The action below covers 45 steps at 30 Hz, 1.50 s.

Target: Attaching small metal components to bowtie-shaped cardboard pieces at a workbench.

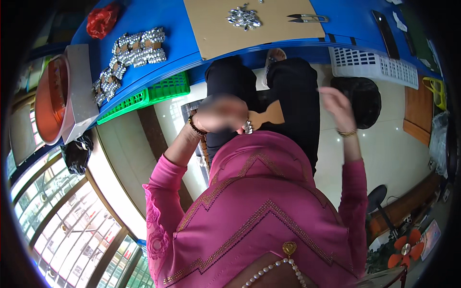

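Observation:
My left hand [222, 114] is closed over my lap, its upper part blurred. From it sticks out a flat brown cardboard card [270, 115] with a notched, flared end. A short cluster of silver rhinestones [248, 126] hangs at the card's edge, beside my fingers. Off to the right, my right hand [337, 106] is raised well apart from the card. Its fingers are drawn together and point left; anything between them is too fine to make out.
On the blue table lie a tan board [211, 33] with loose rhinestones [244, 18] and thread snips [308, 19]. Rhinestone-wound cards [139, 48] and a red bag [102, 21] sit left. A green basket [165, 91], white basket [374, 67] and black bin [357, 103] stand below.

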Tool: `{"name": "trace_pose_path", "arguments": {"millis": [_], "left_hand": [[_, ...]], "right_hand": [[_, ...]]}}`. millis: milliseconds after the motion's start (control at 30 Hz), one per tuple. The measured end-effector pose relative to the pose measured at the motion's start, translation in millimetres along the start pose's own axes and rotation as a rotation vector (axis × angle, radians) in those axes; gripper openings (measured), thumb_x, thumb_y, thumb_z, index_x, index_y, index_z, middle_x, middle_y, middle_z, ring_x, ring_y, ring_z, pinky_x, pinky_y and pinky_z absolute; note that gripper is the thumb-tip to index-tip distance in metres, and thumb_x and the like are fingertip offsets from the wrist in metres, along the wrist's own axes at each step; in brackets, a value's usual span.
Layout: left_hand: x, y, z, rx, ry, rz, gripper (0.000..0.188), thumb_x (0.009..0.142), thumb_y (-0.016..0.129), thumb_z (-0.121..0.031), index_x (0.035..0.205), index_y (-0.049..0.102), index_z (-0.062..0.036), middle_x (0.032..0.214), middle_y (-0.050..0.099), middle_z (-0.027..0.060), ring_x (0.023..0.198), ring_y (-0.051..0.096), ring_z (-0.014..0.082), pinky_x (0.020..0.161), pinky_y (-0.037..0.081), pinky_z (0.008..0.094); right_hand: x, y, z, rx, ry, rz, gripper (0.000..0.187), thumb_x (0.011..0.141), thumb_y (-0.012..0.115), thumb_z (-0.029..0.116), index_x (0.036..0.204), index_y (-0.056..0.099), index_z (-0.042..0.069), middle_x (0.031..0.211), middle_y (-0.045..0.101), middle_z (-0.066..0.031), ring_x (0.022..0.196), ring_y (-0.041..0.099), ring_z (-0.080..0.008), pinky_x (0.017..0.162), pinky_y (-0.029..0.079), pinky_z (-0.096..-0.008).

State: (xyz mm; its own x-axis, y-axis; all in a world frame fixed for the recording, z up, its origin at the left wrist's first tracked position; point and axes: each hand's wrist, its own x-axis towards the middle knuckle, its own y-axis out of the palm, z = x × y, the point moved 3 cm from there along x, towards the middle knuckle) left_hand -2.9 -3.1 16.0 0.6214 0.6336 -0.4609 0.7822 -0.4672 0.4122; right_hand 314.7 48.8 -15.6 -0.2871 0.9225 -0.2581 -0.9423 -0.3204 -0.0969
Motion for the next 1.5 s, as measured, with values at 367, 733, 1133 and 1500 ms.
{"name": "trace_pose_path", "arguments": {"millis": [367, 733, 1133, 1500], "left_hand": [[14, 15, 12, -0.365, 0.213, -0.308, 0.012, 0.083, 0.057, -0.012, 0.089, 0.058, -0.0011, 0.073, 0.057, 0.0025, 0.054, 0.049, 0.0088, 0.051, 0.040, 0.0205], [16, 18, 13, -0.155, 0.350, -0.589, 0.006, 0.083, 0.057, -0.004, 0.087, 0.060, -0.0014, 0.072, 0.057, 0.0005, 0.054, 0.049, 0.0045, 0.045, 0.038, 0.0174], [-1, 46, -16, 0.855, 0.798, -0.523, 0.022, 0.068, 0.063, 0.008, 0.089, 0.059, 0.0017, 0.088, 0.058, 0.0106, 0.074, 0.058, 0.0190, 0.060, 0.047, 0.0259], [-16, 48, 2, 0.962, 0.952, -0.579, 0.026, 0.063, 0.064, 0.011, 0.087, 0.058, 0.0034, 0.095, 0.056, 0.0161, 0.077, 0.059, 0.0232, 0.063, 0.049, 0.0274]], "right_hand": [[4, 96, 35, 0.100, 0.009, 0.308, 0.017, 0.079, 0.065, 0.016, 0.082, 0.064, -0.001, 0.061, 0.054, 0.0034, 0.053, 0.040, -0.0008, 0.047, 0.033, -0.0174], [0, 80, 13, 0.126, 0.151, 0.144, 0.011, 0.082, 0.058, 0.011, 0.080, 0.058, 0.000, 0.061, 0.053, 0.0029, 0.054, 0.045, -0.0023, 0.047, 0.034, -0.0168], [-3, 99, 86, -0.232, -0.135, 0.324, 0.006, 0.082, 0.055, 0.009, 0.080, 0.055, 0.003, 0.056, 0.056, -0.0038, 0.047, 0.054, -0.0094, 0.044, 0.041, -0.0220], [-18, 117, 96, -0.602, -0.602, 0.351, 0.007, 0.077, 0.058, 0.010, 0.083, 0.060, 0.007, 0.061, 0.060, -0.0084, 0.054, 0.059, -0.0220, 0.048, 0.046, -0.0297]]}}
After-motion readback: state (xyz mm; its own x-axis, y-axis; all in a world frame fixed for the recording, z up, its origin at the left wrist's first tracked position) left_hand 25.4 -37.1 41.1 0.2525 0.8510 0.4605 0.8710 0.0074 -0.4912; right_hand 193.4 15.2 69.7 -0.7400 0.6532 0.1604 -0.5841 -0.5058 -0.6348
